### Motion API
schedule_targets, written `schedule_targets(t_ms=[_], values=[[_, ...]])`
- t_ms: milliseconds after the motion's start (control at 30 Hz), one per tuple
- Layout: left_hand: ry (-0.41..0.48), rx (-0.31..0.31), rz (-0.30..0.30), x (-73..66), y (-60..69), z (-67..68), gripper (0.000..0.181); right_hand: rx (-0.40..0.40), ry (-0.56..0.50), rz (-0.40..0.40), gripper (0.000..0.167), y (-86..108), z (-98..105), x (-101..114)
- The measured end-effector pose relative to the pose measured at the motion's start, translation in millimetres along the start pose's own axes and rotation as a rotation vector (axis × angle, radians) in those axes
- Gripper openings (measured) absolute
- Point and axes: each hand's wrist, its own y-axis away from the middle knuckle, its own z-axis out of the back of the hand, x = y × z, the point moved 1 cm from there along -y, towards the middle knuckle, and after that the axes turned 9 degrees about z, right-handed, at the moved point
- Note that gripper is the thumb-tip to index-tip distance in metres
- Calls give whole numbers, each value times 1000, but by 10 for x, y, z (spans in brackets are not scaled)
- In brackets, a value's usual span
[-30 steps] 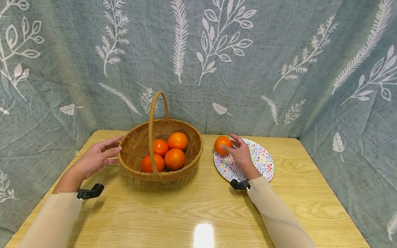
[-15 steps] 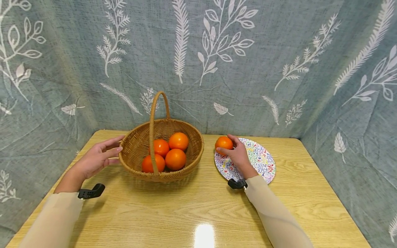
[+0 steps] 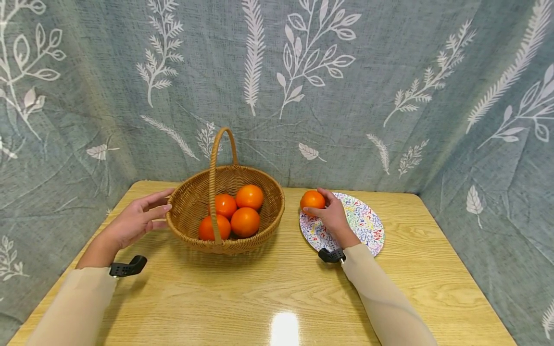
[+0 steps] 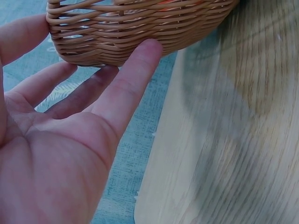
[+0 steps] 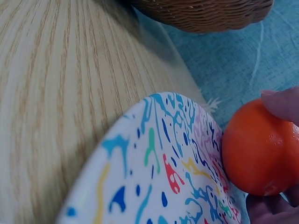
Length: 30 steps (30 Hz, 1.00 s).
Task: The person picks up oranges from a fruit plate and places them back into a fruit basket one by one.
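Note:
My right hand (image 3: 334, 217) holds an orange (image 3: 312, 200) at the left part of a round plate (image 3: 365, 220) with multicoloured squiggles. In the right wrist view the orange (image 5: 261, 149) sits by the plate's rim, with fingers on both sides. My left hand (image 3: 134, 222) touches the left side of a wicker basket (image 3: 268, 230) with extended fingers. The left wrist view shows fingertips against the basket's woven outer wall (image 4: 135, 35). Inside the basket lie several more oranges (image 3: 245, 222).
The basket's tall arched handle (image 3: 212, 182) rises above its rim. Both basket and plate stand on a wooden table (image 3: 225, 298), near its back edge. A grey-blue curtain (image 3: 268, 144) with white leaf prints hangs behind and at the sides.
My right hand has shifted slightly left and its thumb has come further round the front of the orange. The left hand and the basket stay put.

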Motion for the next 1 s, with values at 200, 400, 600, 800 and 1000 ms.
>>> schedule_targets(t_ms=[200,400,600,800,1000], values=[[19,-2,-20,36,5,-8,65,24,-34,-31,82,33,11,15],[10,2,-22,37,1,-7,64,23,-11,-30,78,65,42,72],[15,0,-26,37,6,-4,63,32,-8,-32,78,75,85,161],[11,-12,-24,51,-7,-6,64,48,-43,-12,78,99,110,276],[19,-14,-26,64,-14,-10,65,79,-44,15,76,133,123,395]])
